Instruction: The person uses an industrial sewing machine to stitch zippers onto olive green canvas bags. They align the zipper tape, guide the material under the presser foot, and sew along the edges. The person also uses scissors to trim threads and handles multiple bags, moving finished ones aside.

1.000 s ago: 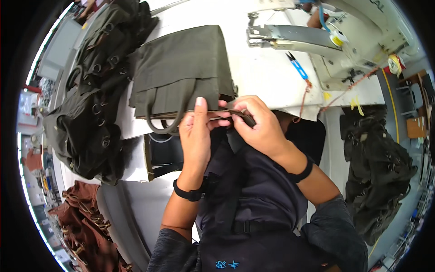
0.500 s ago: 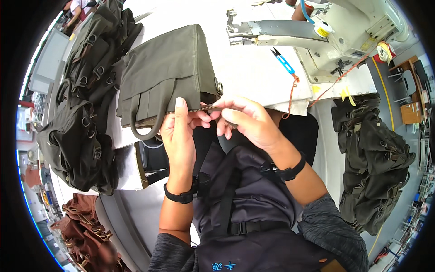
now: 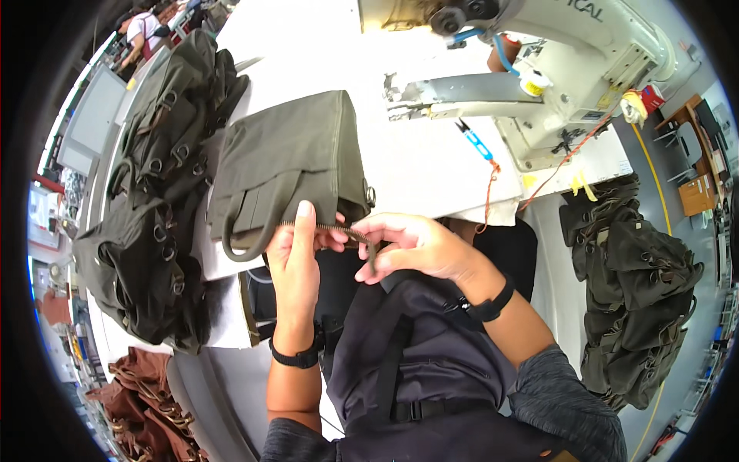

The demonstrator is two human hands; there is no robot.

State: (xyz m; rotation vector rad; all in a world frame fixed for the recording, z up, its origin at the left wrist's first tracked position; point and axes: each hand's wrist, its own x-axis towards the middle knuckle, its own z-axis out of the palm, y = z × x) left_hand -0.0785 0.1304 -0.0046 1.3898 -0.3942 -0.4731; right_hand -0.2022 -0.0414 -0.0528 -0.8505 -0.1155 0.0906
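Note:
A dark olive canvas bag (image 3: 289,146) lies on the white table in front of me, its opening toward my body. My left hand (image 3: 294,266) pinches the bag's edge at the metal zipper (image 3: 327,227), thumb on top and fingers beneath. My right hand (image 3: 423,248) grips the zipper's loose end (image 3: 372,258), which bends down between thumb and fingers. A rounded carry handle (image 3: 245,250) loops out beside my left hand. A metal ring (image 3: 370,195) sits at the bag's right side. The inside of the bag is mostly hidden.
A sewing machine (image 3: 570,69) stands at the back right. Blue thread snips (image 3: 476,142) on an orange cord lie before it. Olive bags (image 3: 146,262) are piled on the left and more (image 3: 635,285) on the right. Brown bags (image 3: 146,400) lie lower left. A person (image 3: 142,35) is far left.
My right hand has drawn slightly lower, and the zipper end now hangs bent downward from its fingers. The left hand keeps its pinch. The whole view has shifted, with the table lower in it.

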